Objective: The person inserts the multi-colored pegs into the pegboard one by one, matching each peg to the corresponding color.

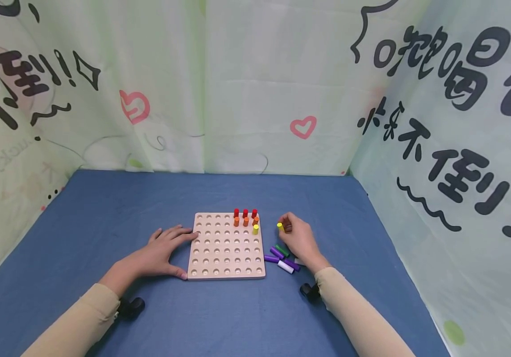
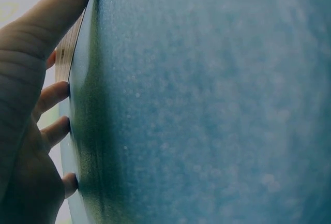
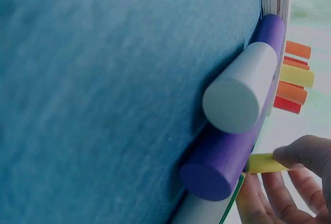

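Note:
A light wooden pegboard (image 1: 226,255) with rows of round holes lies flat on the blue cloth. In its far right corner stand red pegs (image 1: 245,212), orange pegs (image 1: 246,221) and one yellow peg (image 1: 255,229). My left hand (image 1: 166,252) rests at the board's left edge, fingers spread and straight, thumb at the near corner. To the right of the board, my right hand (image 1: 299,239) pinches another yellow peg (image 3: 262,163) between thumb and fingers, above the loose pegs.
Loose pegs lie in a small heap right of the board: purple pegs (image 1: 271,259), a white peg (image 1: 285,267) and a green peg (image 1: 282,250). A blue cloth (image 1: 148,312) covers the table. Printed curtains (image 1: 246,99) stand around its back and sides.

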Demonstrator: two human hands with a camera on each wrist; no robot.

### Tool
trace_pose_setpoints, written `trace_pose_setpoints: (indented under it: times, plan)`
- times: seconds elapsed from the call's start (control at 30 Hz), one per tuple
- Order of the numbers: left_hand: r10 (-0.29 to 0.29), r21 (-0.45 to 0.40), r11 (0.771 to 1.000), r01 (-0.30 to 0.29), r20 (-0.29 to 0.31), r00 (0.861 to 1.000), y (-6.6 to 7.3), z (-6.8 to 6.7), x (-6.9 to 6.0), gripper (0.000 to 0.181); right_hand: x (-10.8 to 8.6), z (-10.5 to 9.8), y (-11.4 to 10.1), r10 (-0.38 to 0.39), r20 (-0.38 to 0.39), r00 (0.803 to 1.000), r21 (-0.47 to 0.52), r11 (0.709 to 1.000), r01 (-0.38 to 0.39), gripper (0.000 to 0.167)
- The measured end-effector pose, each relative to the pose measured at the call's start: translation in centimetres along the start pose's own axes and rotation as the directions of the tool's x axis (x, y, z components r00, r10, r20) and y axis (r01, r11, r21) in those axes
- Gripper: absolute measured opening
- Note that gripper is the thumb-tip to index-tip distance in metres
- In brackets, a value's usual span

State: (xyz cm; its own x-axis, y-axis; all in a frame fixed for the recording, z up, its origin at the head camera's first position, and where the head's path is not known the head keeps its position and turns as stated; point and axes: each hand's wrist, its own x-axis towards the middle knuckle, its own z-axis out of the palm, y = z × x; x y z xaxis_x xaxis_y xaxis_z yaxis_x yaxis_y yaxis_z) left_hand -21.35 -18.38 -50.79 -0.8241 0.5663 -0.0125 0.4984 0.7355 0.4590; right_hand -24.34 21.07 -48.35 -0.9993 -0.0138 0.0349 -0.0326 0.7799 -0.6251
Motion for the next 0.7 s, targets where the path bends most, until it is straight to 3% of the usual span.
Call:
trace_pose_setpoints:
  times: [0.7]
  plan:
    - [-0.001, -0.006, 1.000, 0.001, 0.001, 1.000, 0.0, -0.1, 0.0, 0.107, -0.2, 0.5, -1.3, -0.032, -0.094, 0.995, 0.076, 0.996, 0.040, 0.014]
